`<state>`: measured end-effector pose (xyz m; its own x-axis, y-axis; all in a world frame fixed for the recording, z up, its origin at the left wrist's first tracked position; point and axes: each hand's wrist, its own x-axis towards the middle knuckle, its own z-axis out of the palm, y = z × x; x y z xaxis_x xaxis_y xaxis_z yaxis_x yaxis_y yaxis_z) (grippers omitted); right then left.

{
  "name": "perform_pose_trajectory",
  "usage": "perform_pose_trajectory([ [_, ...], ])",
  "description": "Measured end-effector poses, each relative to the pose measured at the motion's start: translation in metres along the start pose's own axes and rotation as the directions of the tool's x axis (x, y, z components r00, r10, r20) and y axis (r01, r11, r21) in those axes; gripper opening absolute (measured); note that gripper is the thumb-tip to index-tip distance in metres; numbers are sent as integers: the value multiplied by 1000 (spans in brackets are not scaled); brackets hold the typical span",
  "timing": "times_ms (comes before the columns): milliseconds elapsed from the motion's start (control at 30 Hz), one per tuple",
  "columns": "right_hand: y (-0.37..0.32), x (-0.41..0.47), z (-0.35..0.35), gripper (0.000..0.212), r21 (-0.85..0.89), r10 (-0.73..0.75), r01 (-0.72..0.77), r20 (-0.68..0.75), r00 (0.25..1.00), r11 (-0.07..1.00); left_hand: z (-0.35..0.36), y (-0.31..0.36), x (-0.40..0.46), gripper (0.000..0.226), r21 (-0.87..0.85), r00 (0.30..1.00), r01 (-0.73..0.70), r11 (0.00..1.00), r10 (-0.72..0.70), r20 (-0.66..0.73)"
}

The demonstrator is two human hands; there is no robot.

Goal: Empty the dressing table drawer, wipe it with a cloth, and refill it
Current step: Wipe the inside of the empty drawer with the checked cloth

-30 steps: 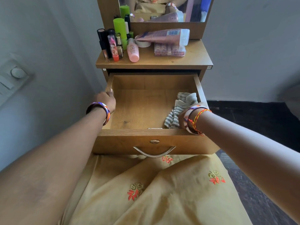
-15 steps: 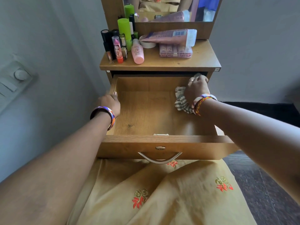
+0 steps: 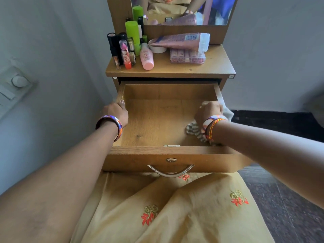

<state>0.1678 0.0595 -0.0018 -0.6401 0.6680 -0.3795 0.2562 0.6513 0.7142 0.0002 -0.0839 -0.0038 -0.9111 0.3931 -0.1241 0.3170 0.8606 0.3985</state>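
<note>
The wooden drawer (image 3: 168, 152) of the dressing table is pulled out toward me, its floor bare apart from the cloth. My left hand (image 3: 116, 111) grips the drawer's left side wall. My right hand (image 3: 208, 111) holds a striped grey-and-white cloth (image 3: 193, 130) against the right side of the drawer, near the right wall. Part of the cloth hangs over the right wall and part bunches under my wrist.
On the table top (image 3: 215, 67) stand several cosmetics: lipsticks, a green can (image 3: 132, 30), a pink bottle (image 3: 147, 57), a pink tube (image 3: 180, 40) lying on a clear case. A mirror (image 3: 184, 9) rises behind. Grey walls flank both sides; my yellow garment (image 3: 175, 207) lies below the drawer front.
My right hand with the cloth went from the drawer's front right to its back right corner, then came back along the right wall to the middle. My left hand stayed on the left wall.
</note>
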Motion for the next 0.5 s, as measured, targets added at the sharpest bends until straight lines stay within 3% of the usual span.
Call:
perform_pose_trajectory([
  [67,9,12,5,27,118,142,-128,-123,982,985,-2,2,-2,52,-7,1000,-3,1000,3,11],
  [167,16,13,9,31,163,269,-236,-226,936,958,-4,2,-4,53,5,1000,5,1000,-5,13],
  [233,9,2,9,35,219,335,-311,-86,938,925,-5,3,-5,53,8,1000,10,1000,-10,16],
  [300,4,-6,9,35,276,325,-333,74,943,902,-5,4,-6,53,17,1000,9,1000,-9,13],
  [333,5,-18,7,35,271,306,-318,89,948,908,-5,4,-6,53,21,1000,8,1000,-9,11],
  [433,22,-48,-3,35,406,11,-36,63,998,913,-4,3,-6,53,29,1000,7,1000,-7,7],
  [500,22,-56,-9,32,369,-41,-8,125,991,929,-3,3,-6,53,33,1000,2,999,-3,11],
])
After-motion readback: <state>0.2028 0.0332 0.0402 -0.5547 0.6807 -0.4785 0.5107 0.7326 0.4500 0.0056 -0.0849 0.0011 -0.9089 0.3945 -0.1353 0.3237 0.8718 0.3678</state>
